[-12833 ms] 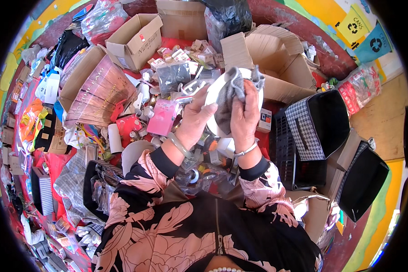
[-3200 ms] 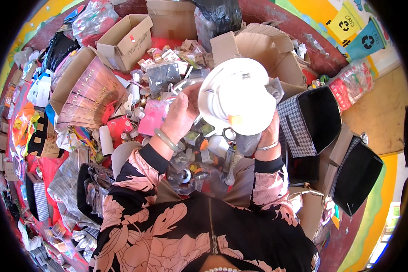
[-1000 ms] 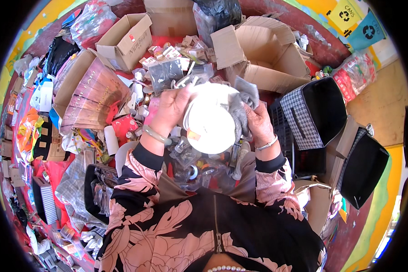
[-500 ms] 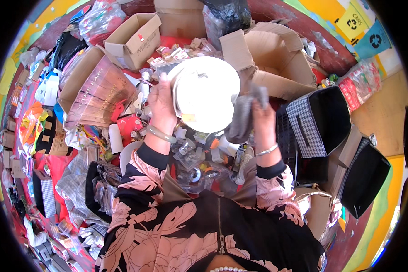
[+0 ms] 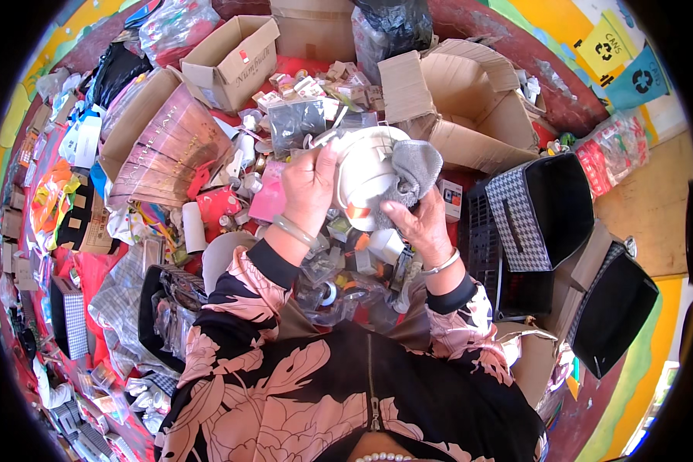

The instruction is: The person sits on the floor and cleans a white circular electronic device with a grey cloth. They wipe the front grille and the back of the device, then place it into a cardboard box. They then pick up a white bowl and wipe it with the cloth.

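My left hand [image 5: 309, 183] grips the left rim of a white, round, shallow plastic object [image 5: 358, 175] with an orange patch low on its side; its exact kind I cannot make out. In my right hand [image 5: 422, 225] is a bunched grey cloth [image 5: 417, 166], pressed against the right side of the white object. Thumb and fingers of that hand close round the cloth. Both hands are raised over a heap of small loose items, among them clear plastic pieces [image 5: 319, 266] and a white cup-like piece [image 5: 387, 245]. A pink flat piece [image 5: 269, 192] lies beside my left wrist.
An open cardboard box [image 5: 470, 100] stands beyond my right hand, and another [image 5: 235, 65] at the far left. Small cartons [image 5: 354, 85] are heaped between them. Houndstooth-patterned bins [image 5: 543, 208] and a black crate [image 5: 493, 246] are at my right. A black bin [image 5: 162, 316] sits at my left.
The white object has tilted, turning from its broad face to its side, and appears smaller. My right hand has moved left and brought the grey cloth onto it.
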A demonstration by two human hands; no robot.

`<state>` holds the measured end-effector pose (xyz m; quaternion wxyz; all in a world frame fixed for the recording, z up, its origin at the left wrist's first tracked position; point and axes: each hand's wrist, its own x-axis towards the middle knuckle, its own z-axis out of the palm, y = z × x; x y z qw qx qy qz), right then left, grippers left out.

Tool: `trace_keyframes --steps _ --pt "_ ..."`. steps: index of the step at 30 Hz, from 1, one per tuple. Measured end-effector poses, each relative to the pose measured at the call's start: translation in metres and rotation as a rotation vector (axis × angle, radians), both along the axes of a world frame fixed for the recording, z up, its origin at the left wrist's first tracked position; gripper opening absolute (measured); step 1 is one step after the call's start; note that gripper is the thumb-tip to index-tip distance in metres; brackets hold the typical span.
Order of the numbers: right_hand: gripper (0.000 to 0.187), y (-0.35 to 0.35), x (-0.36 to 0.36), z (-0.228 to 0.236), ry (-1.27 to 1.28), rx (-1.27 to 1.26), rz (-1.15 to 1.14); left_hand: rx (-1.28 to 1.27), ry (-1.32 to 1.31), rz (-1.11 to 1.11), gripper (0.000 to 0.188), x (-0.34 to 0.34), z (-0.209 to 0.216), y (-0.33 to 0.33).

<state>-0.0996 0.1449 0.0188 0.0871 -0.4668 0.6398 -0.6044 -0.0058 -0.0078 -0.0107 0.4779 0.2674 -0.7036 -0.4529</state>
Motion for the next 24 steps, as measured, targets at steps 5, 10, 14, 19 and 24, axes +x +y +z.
trace_keyframes --steps 5,10,14,19,24 --pt "0.035 -0.004 0.003 0.008 0.354 0.039 -0.277 0.269 0.072 -0.069 0.038 -0.012 0.002 0.007" --pt "0.042 -0.008 0.005 0.018 0.665 0.034 -0.283 0.699 0.273 -0.203 0.042 -0.019 -0.005 0.009" --pt "0.047 -0.008 0.019 0.03 0.979 0.321 -0.105 0.821 0.311 -0.253 0.044 -0.018 0.0 -0.003" --pt "0.048 -0.006 0.027 0.006 0.954 0.263 0.043 0.867 0.461 -0.26 0.047 -0.014 0.007 -0.013" --pt "0.043 0.022 0.002 0.005 0.602 0.067 0.074 0.765 0.551 -0.093 0.046 -0.013 0.006 -0.025"
